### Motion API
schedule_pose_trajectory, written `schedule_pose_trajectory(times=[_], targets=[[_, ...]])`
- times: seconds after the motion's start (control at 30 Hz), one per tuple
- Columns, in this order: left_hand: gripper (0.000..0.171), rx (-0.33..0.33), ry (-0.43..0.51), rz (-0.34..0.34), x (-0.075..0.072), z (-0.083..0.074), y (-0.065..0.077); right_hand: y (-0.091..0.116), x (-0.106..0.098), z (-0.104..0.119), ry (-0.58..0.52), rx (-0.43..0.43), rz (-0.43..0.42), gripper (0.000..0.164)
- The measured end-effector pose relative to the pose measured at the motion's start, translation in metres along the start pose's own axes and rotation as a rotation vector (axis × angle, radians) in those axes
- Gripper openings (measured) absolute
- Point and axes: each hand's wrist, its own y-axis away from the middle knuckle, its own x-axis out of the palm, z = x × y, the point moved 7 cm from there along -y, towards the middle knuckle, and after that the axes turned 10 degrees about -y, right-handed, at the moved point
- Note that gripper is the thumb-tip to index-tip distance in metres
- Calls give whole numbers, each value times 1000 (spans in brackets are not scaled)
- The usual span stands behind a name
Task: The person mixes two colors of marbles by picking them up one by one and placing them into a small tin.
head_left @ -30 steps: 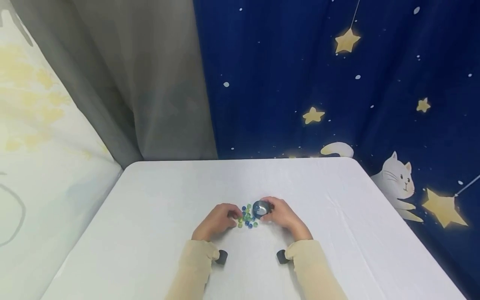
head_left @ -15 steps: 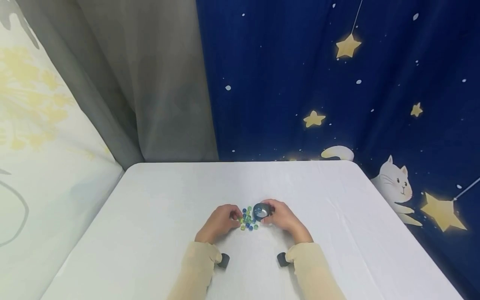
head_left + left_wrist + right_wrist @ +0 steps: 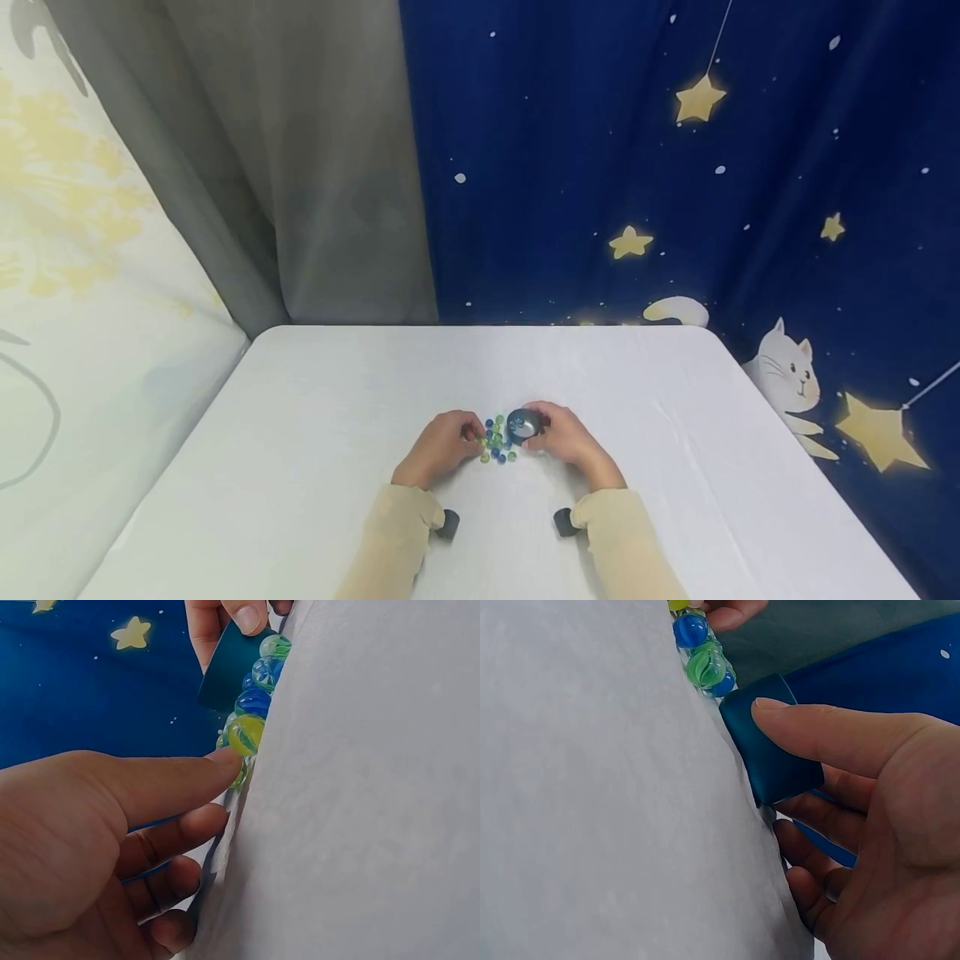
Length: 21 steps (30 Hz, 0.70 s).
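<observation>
Several blue, green and yellow glass marbles point(image 3: 496, 442) lie clustered on the white table between the two hands. At the cluster's left edge, my left hand point(image 3: 442, 446) pinches with thumb and forefinger at a yellow-green marble point(image 3: 246, 735); in the left wrist view the thumb tip touches it and the forefinger is mostly hidden. My right hand point(image 3: 566, 435) grips a small round dark teal cup point(image 3: 761, 746) by its side, thumb on the wall. The cup stands on the table against the marbles' right side. Its mouth shows in the head view, with bluish marbles inside.
The white-covered table point(image 3: 360, 375) has rounded far corners. Behind it hang a grey curtain point(image 3: 352, 167) and a dark blue curtain point(image 3: 555, 167) with stars and a cat. A pale patterned cloth point(image 3: 112, 333) hangs on the left. Black wrist cameras sit at both cuffs.
The head view has tilted slightly, so the scene sits lower. My left hand has edged a little right, toward the marbles. My right hand keeps its grip on the cup.
</observation>
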Motion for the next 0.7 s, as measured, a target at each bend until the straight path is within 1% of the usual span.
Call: schedule_pose_trajectory(times=[0.07, 0.23, 0.43, 0.57, 0.7], targets=[[13, -10, 0, 3, 1, 0, 0, 1, 0, 1, -1, -14, 5, 56], [12, -22, -6, 2, 1, 1, 0, 2, 0, 0, 1, -14, 13, 56], [12, -11, -4, -9, 1, 1, 1, 2, 1, -1, 10, -25, 12, 57], [11, -3, 0, -31, -1, 2, 1, 1, 1, -2, 5, -13, 6, 56], [10, 19, 20, -74, -5, 0, 0, 1, 2, -1, 18, -30, 7, 56]])
